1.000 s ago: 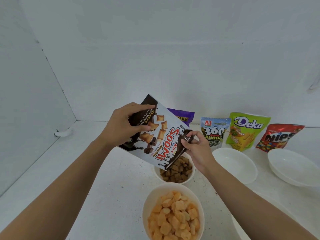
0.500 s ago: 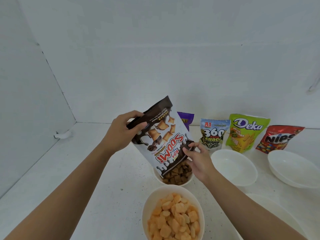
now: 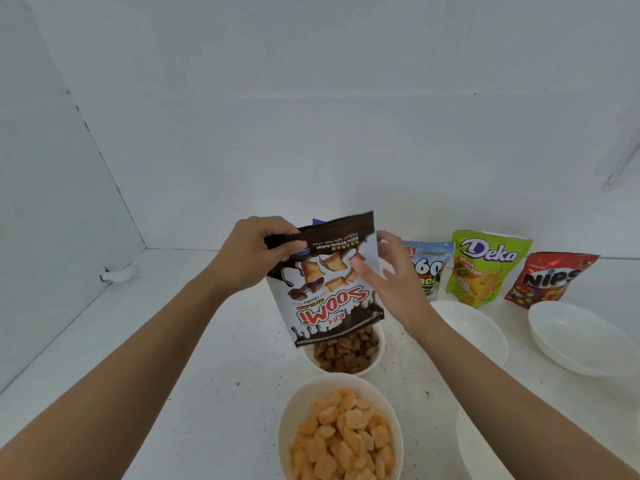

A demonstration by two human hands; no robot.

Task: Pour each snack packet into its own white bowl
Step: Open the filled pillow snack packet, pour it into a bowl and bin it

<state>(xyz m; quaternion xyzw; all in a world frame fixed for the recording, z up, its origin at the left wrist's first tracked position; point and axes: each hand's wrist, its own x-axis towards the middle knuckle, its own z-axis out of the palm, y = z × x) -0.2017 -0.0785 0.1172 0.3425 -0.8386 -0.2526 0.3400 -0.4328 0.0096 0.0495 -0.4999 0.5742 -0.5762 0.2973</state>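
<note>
The brown-and-white Soomi packet (image 3: pixel 329 292) hangs upside down, mouth downward, right over a white bowl (image 3: pixel 309 358) of brown pillow snacks. My left hand (image 3: pixel 256 258) pinches the packet's sealed bottom edge, which is now on top. My right hand (image 3: pixel 391 275) is at the packet's right edge with fingers spread and relaxed, the thumb against its front. A nearer white bowl (image 3: pixel 287 420) is full of orange snacks. Standing unopened at the back are a 360 Kuaci packet (image 3: pixel 431 268), a green Deka packet (image 3: pixel 485 268) and a red Nips packet (image 3: pixel 550 278).
Two empty white bowls (image 3: pixel 478 337) (image 3: pixel 581 341) sit in front of the packets on the right. A third empty bowl (image 3: pixel 478 445) shows behind my right forearm. A purple packet (image 3: pixel 320 222) peeks from behind the Soomi packet. White walls close the back and left.
The Soomi packet swung from tilted to hanging straight down over the brown-snack bowl. My right hand let go of the packet's mouth and rose to its right edge.
</note>
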